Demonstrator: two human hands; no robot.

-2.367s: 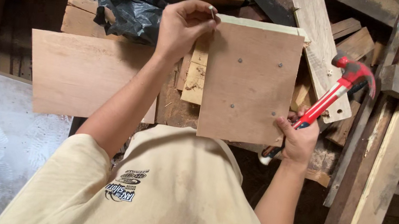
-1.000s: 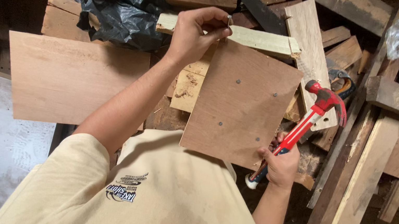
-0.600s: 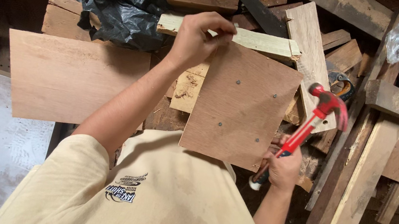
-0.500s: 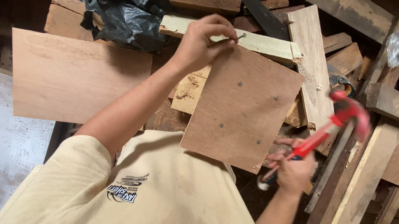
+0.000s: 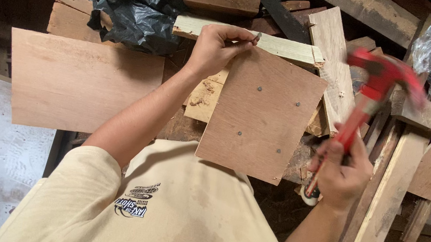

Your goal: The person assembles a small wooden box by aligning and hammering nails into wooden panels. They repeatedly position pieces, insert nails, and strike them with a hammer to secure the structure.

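Head view: the left hand [image 5: 216,47] pinches a small nail [image 5: 256,37] between fingertips at the top edge of the square plywood panel [image 5: 261,116], keeping it upright over the pale wood strip [image 5: 289,48] beneath. The right hand [image 5: 339,174] is closed around the red hammer [image 5: 369,98], raised and blurred, to the right of the panel. Left of the pinching hand lies a black plastic bag [image 5: 130,3] and a wide board [image 5: 81,84]; timber offcuts [image 5: 393,187] crowd the hammer side.

Woodworking shop: stacked timber offcuts [image 5: 388,181], plywood sheets [image 5: 81,84], hammer [image 5: 369,98].
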